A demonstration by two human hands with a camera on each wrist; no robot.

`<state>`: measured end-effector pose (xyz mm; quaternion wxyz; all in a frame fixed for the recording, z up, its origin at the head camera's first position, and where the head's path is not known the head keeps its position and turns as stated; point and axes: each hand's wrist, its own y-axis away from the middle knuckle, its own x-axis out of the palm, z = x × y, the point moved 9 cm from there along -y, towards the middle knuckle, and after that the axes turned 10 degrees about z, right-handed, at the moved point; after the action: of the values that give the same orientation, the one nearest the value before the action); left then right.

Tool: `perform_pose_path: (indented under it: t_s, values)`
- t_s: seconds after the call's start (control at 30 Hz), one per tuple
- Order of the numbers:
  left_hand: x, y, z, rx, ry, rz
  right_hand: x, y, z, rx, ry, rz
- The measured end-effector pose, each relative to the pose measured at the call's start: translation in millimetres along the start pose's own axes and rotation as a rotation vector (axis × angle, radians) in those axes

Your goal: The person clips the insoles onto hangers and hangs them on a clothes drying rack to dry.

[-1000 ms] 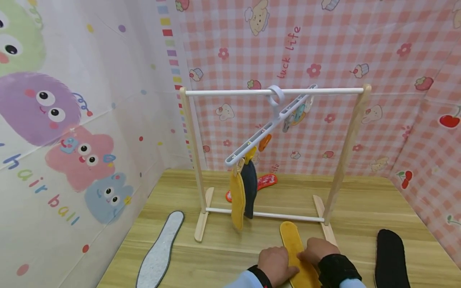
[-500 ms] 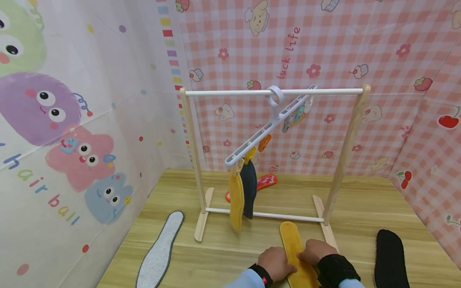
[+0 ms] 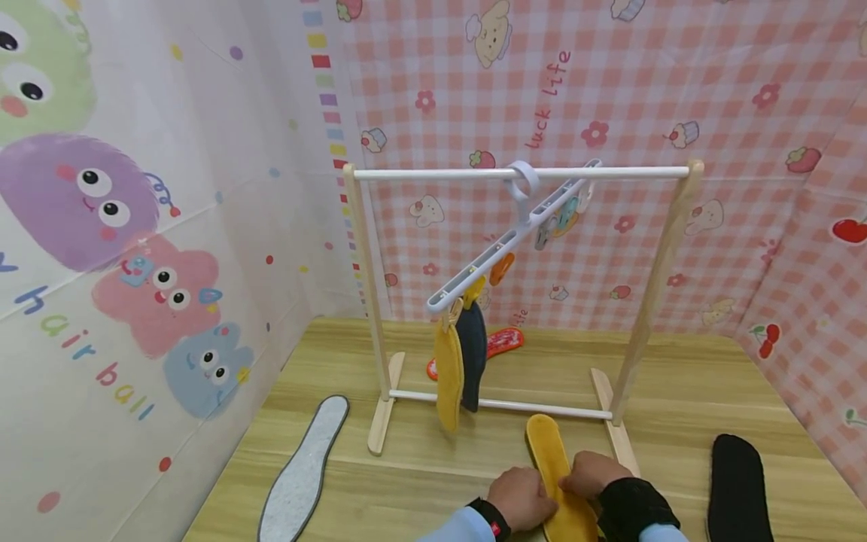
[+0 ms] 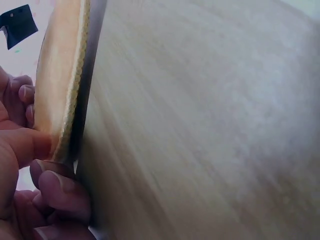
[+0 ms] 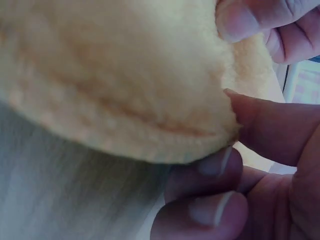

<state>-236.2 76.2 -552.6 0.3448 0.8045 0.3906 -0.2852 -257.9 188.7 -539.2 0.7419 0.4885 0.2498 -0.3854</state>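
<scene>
A fuzzy yellow insole [image 3: 550, 448] lies lengthwise between the two hands at the front of the table, its lower end cut off by the head view. My left hand [image 3: 521, 498] pinches its left edge, thumb on the upper face and curled fingers below, as the left wrist view shows. On the opposite edge, my right hand [image 3: 596, 476] pinches it the same way; its thumb [image 5: 272, 127] presses the top while fingertips sit underneath. Beyond them, another yellow insole [image 3: 448, 376] and a dark navy insole [image 3: 473, 357] hang from clips on a pale hanger [image 3: 477, 269].
The hanger hooks over the white top bar [image 3: 433, 175] of a wooden-legged rack. A grey insole [image 3: 305, 470] lies at left, a black insole [image 3: 738, 489] at right, and a red patterned insole [image 3: 504, 342] behind the rack. More clips [image 3: 565, 214] hang at the hanger's far end.
The head view has shifted slightly, moving the scene a little to the right. Both hands stay at the yellow insole's edges with almost no movement.
</scene>
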Motion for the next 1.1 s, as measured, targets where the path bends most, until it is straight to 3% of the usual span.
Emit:
perform_pose_path:
  t_s: [0.17, 0.43, 0.6, 0.8, 0.93, 1.1]
  values:
    - [-6.3, -1.8, 0.3, 0.07, 0.038, -0.039, 2.1, -0.9, -0.7, 0.007, -0.106, 0.025]
    - [-28.3, -6.6, 6.1, 0.193, 0.183, -0.153, -5.5, -4.3, 4.5, -0.032, -0.342, -0.023]
    - [-42.8, -8.6, 9.5, 0.203, 0.283, -0.195, -20.4, -4.9, 15.7, -0.099, -0.377, -0.06]
    - [-65.0, -7.1, 6.4, 0.2, 0.304, -0.241, -40.1, -1.8, 29.5, -0.18, -0.396, -0.13]
    - [-79.7, -4.6, 3.8, 0.199, 0.302, -0.261, -54.2, 0.8, 35.3, -0.196, -0.361, -0.187]
    - [-93.9, -2.4, 1.4, 0.208, 0.368, -0.26, -69.7, 2.7, 41.5, -0.199, -0.341, -0.215]
